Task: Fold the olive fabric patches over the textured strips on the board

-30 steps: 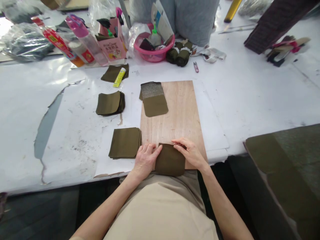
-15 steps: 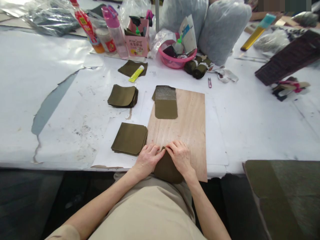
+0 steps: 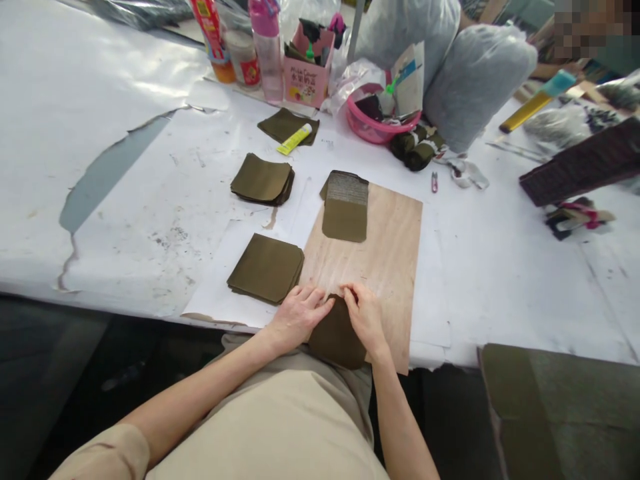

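Observation:
A dark olive fabric piece (image 3: 337, 339) with cut corners lies at the board's near edge, partly over my lap. My left hand (image 3: 301, 313) is at its upper left edge, the thumb pressed on the cloth and the fingers bent beside it. Curled above its upper right edge, my right hand (image 3: 366, 315) has thumb and forefinger close together; whether anything is between them is hidden. Further up the wooden board (image 3: 390, 243) lies another olive piece (image 3: 345, 220) with a grey textured strip across its top.
Left of the board are two stacks of olive pieces, a nearer stack (image 3: 266, 267) and a farther stack (image 3: 263, 179). A yellow tube (image 3: 295, 139) lies on more cloth. Behind stand a pink basin (image 3: 383, 130), a pink box (image 3: 307, 80) and stuffed plastic bags (image 3: 477, 87). Small snips (image 3: 435, 182) lie right.
The view has tilted and shifted. My right fingertips have come away from my left thumb, leaving a gap at the fabric's top edge. The left hand stays on the cloth.

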Available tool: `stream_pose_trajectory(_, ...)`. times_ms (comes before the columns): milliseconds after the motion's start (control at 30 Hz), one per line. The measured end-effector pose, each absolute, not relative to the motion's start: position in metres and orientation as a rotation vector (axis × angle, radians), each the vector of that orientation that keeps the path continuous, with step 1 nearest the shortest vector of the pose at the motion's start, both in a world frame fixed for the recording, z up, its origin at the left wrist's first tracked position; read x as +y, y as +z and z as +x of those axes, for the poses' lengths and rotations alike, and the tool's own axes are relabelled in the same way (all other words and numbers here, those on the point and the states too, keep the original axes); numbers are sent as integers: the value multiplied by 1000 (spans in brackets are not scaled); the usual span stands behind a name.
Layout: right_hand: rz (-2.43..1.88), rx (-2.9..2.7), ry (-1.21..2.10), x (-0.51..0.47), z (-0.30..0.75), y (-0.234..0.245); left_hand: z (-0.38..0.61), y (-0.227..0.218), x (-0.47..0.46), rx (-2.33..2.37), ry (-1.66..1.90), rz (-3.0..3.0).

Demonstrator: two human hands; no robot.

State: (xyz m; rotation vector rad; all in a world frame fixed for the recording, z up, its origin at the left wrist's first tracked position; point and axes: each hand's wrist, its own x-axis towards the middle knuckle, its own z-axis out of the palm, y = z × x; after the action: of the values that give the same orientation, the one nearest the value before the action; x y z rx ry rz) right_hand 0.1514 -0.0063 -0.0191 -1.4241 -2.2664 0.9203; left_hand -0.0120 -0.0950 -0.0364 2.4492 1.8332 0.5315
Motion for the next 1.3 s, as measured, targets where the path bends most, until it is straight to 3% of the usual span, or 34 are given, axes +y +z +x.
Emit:
stream_pose_trajectory(100,-1319,-2282,1051,-1,158,-20,-12,-36,-95,1826,517,2444)
stream_pose_trajectory(467,-1255,-2510,733,-7,148,-12,-13,-34,-96,1780,598,2398)
stream_pose_trajectory(1067,-1324,-2550,536,-14,133,-18,-14,-35,-94,1808,605,2384)
stream_pose_trajectory(1300,-1262,-2464,837,-9,142,-16,-14,-35,-95,1805,600,2369)
